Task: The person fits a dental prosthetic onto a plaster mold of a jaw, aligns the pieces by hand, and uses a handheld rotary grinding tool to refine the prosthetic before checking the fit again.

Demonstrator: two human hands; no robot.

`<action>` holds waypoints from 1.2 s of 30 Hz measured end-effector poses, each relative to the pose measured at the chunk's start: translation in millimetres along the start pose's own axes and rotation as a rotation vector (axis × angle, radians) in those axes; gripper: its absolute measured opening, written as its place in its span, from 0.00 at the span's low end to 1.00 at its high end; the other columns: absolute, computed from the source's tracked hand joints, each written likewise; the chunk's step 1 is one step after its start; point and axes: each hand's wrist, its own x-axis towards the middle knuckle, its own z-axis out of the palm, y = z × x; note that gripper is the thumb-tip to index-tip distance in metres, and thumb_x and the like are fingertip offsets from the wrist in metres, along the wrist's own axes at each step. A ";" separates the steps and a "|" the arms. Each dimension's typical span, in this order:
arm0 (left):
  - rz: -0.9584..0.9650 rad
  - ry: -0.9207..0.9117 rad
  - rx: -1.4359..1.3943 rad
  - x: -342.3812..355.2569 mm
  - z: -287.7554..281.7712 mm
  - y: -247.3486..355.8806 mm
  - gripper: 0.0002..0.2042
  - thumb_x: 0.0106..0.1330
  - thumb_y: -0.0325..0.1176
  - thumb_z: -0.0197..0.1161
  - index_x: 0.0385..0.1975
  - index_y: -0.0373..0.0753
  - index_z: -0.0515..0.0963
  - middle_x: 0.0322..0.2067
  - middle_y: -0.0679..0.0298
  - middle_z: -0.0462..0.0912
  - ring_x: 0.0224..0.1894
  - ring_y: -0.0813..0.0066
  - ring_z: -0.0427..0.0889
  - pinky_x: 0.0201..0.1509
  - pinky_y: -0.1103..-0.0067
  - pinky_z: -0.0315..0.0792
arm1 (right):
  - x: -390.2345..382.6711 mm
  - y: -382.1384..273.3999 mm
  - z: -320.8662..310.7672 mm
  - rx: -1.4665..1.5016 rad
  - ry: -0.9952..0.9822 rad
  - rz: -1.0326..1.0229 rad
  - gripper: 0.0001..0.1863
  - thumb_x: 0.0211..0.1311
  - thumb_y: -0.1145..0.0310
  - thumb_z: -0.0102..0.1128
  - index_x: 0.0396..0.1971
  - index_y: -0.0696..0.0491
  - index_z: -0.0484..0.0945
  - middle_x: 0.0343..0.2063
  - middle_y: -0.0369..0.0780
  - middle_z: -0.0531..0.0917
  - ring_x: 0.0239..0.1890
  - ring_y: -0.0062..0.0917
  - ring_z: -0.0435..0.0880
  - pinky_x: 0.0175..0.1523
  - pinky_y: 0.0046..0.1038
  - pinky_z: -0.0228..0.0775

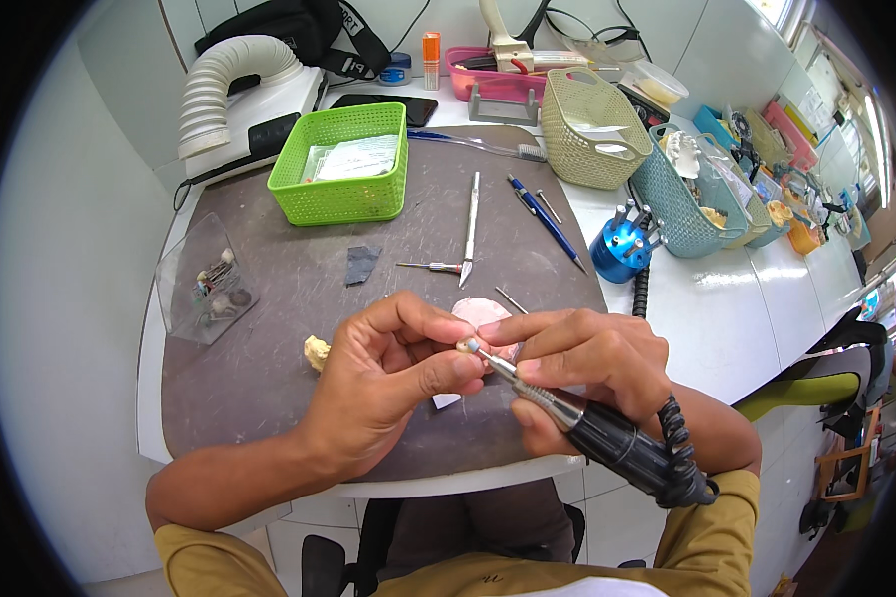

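Note:
My left hand point(378, 388) pinches a small pale tooth-like piece point(464, 344) between its fingertips near the middle of the mat. My right hand point(597, 363) grips a black and silver rotary handpiece point(607, 448) with a coiled cord, its small light tip touching or very near that piece. A pink round cast point(480, 308) lies behind my fingers, a thin metal rod beside it. A cream cast point(316, 353) lies left of my left hand. A white-handled knife point(471, 224), a screwdriver-like tool point(423, 266) and a blue pen point(548, 224) lie farther back.
A brown mat point(269, 398) covers the desk. Around it are a green basket point(289, 194), a clear tray point(179, 298), a hose unit point(209, 90), a blue bur holder point(619, 254) and several baskets point(687, 229). A chair point(816, 383) stands at the right.

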 end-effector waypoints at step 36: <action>-0.008 0.016 -0.006 -1.6 0.7 0.2 0.11 0.68 0.25 0.64 0.49 0.34 0.78 0.38 0.59 0.84 0.40 0.76 0.85 0.45 0.76 0.83 | -2.8 -0.3 -4.4 0.014 -0.018 0.020 0.17 0.54 0.76 0.71 0.42 0.58 0.74 0.30 0.44 0.82 0.44 0.44 0.88 0.45 0.35 0.85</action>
